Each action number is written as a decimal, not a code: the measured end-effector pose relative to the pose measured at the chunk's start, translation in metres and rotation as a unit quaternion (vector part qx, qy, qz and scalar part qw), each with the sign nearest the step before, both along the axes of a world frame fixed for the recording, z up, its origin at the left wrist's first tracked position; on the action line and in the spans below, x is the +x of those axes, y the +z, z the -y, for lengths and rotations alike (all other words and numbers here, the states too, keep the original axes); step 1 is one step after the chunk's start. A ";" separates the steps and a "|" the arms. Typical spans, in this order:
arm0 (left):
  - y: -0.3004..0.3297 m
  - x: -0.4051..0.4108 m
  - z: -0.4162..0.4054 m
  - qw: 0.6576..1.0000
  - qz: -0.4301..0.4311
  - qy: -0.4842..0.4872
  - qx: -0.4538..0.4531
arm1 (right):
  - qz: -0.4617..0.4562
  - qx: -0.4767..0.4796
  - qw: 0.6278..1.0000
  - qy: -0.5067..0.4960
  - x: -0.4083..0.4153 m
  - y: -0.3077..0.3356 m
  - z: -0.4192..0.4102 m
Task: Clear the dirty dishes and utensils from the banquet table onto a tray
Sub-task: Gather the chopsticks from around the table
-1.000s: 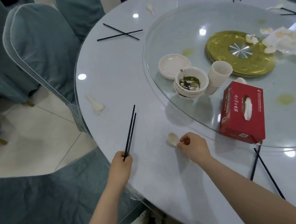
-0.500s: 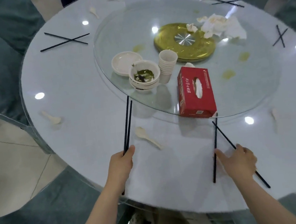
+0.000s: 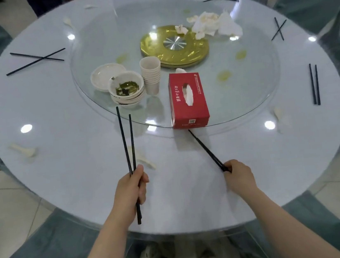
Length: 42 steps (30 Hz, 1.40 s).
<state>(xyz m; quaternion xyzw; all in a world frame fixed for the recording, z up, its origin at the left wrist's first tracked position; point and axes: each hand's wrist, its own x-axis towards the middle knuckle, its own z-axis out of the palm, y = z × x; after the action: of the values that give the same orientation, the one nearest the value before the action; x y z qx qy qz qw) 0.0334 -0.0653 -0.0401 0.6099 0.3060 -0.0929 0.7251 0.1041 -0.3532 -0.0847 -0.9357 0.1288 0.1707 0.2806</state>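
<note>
Chopsticks (image 3: 128, 147) stand nearly upright in the left hand (image 3: 132, 190), its grip closed around the black pair, which half a second ago lay slanted along the bench (image 3: 54, 113) with only the fingertips on their near ends. The right hand (image 3: 239, 176) has changed too: then it lay flat over two crossed sticks on the bench, now its grip is closed on the near end of that second pair (image 3: 207, 152), gathered together and angled up toward the red tissue box (image 3: 188, 100). A pale plastic spoon (image 3: 142, 157) lies on the bench just behind the left pair, where it was before. On the glass turntable (image 3: 246, 88) the stacked bowls (image 3: 127, 91) with green scraps, the small plate (image 3: 103, 73), the stack of cups (image 3: 151, 75), the gold centre disc (image 3: 175, 45) and the crumpled napkins (image 3: 216, 24) sit unchanged. Other chopstick pairs remain at the far places: crossed at the left (image 3: 35, 60), parallel at the right (image 3: 314, 83).
</note>
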 end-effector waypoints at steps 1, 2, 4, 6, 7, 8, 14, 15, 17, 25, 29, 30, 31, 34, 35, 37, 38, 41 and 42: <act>0.003 0.000 0.008 1.000 0.007 -0.002 0.005 | -0.003 0.013 1.000 0.004 0.000 0.002 0.005; 0.007 -0.001 0.016 1.000 0.014 -0.004 0.010 | -0.003 0.026 1.000 0.009 0.000 0.004 0.011; 0.014 -0.005 0.034 1.000 0.029 -0.004 0.012 | 0.004 0.055 0.998 0.013 -0.004 0.009 0.026; 0.021 -0.008 0.054 0.999 0.041 -0.003 0.008 | 0.031 0.081 0.996 0.012 -0.008 0.019 0.043; 0.025 -0.008 0.065 0.999 0.047 -0.003 0.008 | 0.046 0.099 0.994 0.005 -0.010 0.026 0.053; 0.029 -0.008 0.076 0.999 0.053 -0.005 0.010 | 0.061 0.125 0.990 -0.008 -0.011 0.034 0.062; 0.053 -0.018 0.149 0.993 0.105 -0.046 0.016 | 0.129 0.312 0.938 -0.073 -0.028 0.086 0.111; 0.057 -0.020 0.161 0.992 0.105 -0.063 0.027 | 0.130 0.338 0.929 -0.077 -0.032 0.093 0.117; 0.063 -0.027 0.183 0.990 0.101 -0.090 0.048 | 0.118 0.374 0.917 -0.074 -0.041 0.104 0.126; 0.089 -0.071 0.258 0.977 0.103 -0.151 0.108 | 0.085 0.417 0.905 -0.014 -0.105 0.135 0.151; 0.099 -0.100 0.285 0.954 0.123 -0.223 0.159 | 0.105 0.405 0.908 0.004 -0.147 0.149 0.158; 0.101 -0.109 0.290 0.946 0.130 -0.241 0.173 | 0.117 0.407 0.906 -0.006 -0.159 0.152 0.158; 0.102 -0.119 0.295 0.936 0.139 -0.262 0.188 | 0.131 0.407 0.904 -0.022 -0.171 0.156 0.160; 0.105 -0.150 0.309 0.911 0.163 -0.307 0.222 | 0.164 0.392 0.903 -0.061 -0.207 0.161 0.167; 0.106 -0.161 0.314 0.903 0.171 -0.319 0.232 | 0.166 0.397 0.900 -0.069 -0.220 0.161 0.171; 0.105 -0.179 0.325 0.889 0.190 -0.339 0.244 | 0.165 0.412 0.893 -0.079 -0.243 0.162 0.178; 0.105 -0.187 0.330 0.885 0.196 -0.345 0.244 | 0.171 0.409 0.893 -0.078 -0.253 0.163 0.182; 0.105 -0.205 0.344 0.876 0.199 -0.369 0.238 | 0.199 0.371 0.903 -0.085 -0.276 0.167 0.200; 0.105 -0.208 0.349 0.868 0.199 -0.386 0.240 | 0.204 0.370 0.901 -0.096 -0.281 0.169 0.207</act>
<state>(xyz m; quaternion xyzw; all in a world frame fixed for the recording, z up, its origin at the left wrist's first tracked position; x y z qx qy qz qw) -0.1750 -0.4142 0.0653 0.8403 -0.0918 -0.1654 0.5080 -0.1771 -0.5600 0.0841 -0.7617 0.0861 -0.0160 0.6420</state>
